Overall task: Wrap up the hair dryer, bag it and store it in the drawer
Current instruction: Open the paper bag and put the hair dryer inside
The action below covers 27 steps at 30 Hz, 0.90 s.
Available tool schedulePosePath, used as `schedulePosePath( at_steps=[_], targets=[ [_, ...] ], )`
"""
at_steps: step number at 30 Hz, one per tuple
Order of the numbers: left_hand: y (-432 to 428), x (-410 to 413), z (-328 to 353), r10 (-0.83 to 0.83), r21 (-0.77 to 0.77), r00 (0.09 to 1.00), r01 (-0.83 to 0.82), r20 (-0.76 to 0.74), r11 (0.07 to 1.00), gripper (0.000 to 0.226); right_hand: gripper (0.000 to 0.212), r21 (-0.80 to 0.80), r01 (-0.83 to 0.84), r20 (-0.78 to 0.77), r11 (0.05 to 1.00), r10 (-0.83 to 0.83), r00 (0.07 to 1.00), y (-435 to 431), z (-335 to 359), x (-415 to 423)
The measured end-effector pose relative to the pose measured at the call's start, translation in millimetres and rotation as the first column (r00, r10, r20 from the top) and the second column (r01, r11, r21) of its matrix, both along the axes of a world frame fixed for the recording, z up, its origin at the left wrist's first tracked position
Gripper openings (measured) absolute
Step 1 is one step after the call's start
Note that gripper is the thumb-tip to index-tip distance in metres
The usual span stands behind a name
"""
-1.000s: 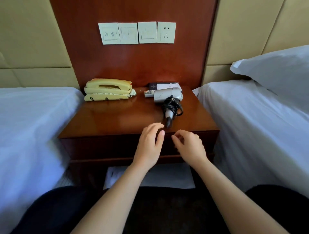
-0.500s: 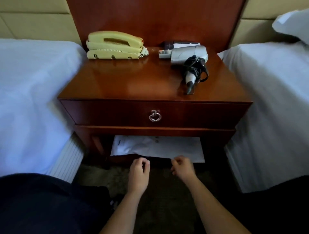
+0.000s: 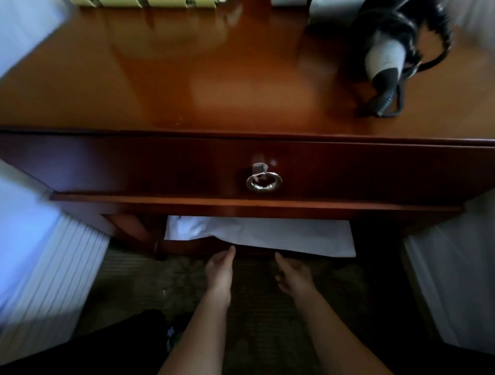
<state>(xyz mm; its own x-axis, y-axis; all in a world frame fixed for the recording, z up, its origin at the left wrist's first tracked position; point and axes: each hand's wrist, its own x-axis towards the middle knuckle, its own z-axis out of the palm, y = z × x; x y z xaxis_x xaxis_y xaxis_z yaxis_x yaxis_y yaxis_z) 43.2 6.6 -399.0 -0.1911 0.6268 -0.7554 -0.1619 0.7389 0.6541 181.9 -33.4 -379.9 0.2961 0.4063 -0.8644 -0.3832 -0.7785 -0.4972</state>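
The white hair dryer (image 3: 385, 53) lies on the right of the wooden nightstand top (image 3: 187, 88), its black cord coiled around the handle. Below it the drawer (image 3: 134, 171) is closed, with a silver ring pull (image 3: 264, 182) in the middle. A white bag (image 3: 267, 235) lies on the low shelf under the drawer. My left hand (image 3: 220, 270) reaches toward the bag's front edge, fingers loosely extended and almost touching it. My right hand (image 3: 292, 275) is just right of it, fingers loosely curled, holding nothing.
A yellow telephone (image 3: 150, 2) shows at the top edge. White beds flank the nightstand, left bed (image 3: 29, 241) and right bed (image 3: 455, 281). Patterned carpet (image 3: 166, 281) lies below the shelf.
The view has tilted down and moved closer to the nightstand. Both hands have dropped from the tabletop edge to the low shelf and now reach the white bag's front edge.
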Motion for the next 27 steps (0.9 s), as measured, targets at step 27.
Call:
schedulePosePath(
  at_steps=[27],
  targets=[
    [-44, -12, 133, 0.528, 0.045, 0.742, -0.596, 0.413, 0.802, 0.035, 0.015, 0.502, 0.608, -0.36, 0.616, -0.49, 0.794, -48, 131, -62]
  ],
)
